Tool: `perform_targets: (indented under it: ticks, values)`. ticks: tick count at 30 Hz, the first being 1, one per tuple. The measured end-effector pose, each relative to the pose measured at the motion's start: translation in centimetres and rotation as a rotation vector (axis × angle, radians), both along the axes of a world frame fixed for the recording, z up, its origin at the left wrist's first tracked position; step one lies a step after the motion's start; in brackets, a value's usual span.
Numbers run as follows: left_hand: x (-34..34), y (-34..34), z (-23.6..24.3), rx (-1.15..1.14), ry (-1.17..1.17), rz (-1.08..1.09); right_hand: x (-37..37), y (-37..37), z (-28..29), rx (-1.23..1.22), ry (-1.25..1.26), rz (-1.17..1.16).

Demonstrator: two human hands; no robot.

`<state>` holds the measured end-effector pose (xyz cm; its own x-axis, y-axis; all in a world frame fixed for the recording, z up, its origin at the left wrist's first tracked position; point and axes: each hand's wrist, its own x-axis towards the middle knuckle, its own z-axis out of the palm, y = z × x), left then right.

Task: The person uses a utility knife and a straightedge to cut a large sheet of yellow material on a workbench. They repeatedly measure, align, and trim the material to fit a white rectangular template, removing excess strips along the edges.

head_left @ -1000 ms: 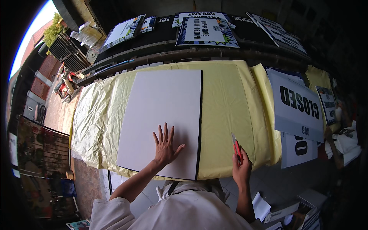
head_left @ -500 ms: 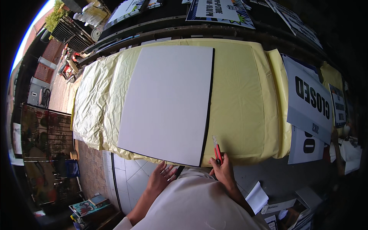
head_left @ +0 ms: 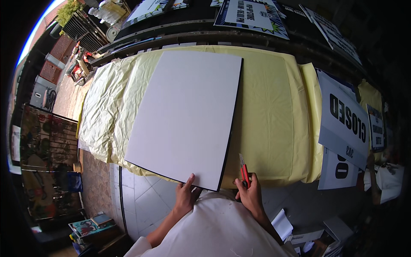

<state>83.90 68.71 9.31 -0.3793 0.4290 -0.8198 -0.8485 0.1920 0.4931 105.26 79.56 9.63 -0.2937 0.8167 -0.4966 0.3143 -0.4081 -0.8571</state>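
Note:
A large white board with a dark edge point(head_left: 182, 115) lies slightly askew on yellow sheeting point(head_left: 269, 111) over the worktable, crumpled on its left part. My left hand point(head_left: 187, 195) grips the board's near edge, thumb on top and fingers partly hidden underneath. Just right of the board's near corner, my right hand point(head_left: 251, 192) holds a red utility knife point(head_left: 244, 173), blade pointing away from me and exposed above the sheeting.
Printed signs point(head_left: 342, 111) overlap at the right, and more point(head_left: 252, 17) lie on a dark rack beyond the table. Another person's arm point(head_left: 373, 184) shows at far right. A motorbike point(head_left: 78, 68) stands outside at left; sheets and boxes point(head_left: 308, 235) lie on the floor below right.
My left hand left the board's face, dropped to the near edge and took hold; the board's near end shifted left. My right hand with the knife moved inward and down toward my body.

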Motion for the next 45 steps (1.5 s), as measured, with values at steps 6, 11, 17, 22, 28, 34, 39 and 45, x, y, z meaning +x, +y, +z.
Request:
perform_targets:
  ticks: [6, 11, 17, 22, 28, 34, 39, 45]
  values:
    - [-0.8, -0.1, 2.3, 0.114, 0.127, 0.202, 0.5, 0.5, 0.4, 0.028, 0.018, -0.046]
    - [-2.2, 0.0, 4.0, 0.266, 0.378, 0.170, 1.5, 1.8, 0.0, 0.107, 0.054, -0.074]
    - [-7.9, -2.4, 6.2, 0.336, 0.372, 0.106, 2.9, 3.7, 0.8, 0.180, -0.019, -0.151]
    - [-15.3, -4.5, 5.5, 0.363, 0.481, -0.044, 4.9, 4.5, 0.7, 0.233, 0.037, -0.313]
    - [-25.5, -1.9, 3.9, 0.402, 0.475, -0.464, 7.0, 4.6, 0.9, 0.239, 0.032, -0.422]
    - [-33.2, 4.0, 0.8, 0.371, 0.330, -0.751, 5.6, 3.2, 1.9, 0.228, 0.028, -0.452]
    - [-38.2, 8.6, -0.8, 0.238, 0.312, -1.015, 2.8, 1.4, 3.0, 0.215, -0.001, -0.373]
    - [-40.7, 12.3, 1.1, -0.201, 0.740, -1.091, 0.0, 0.3, 4.9, 0.395, -0.260, 0.039]
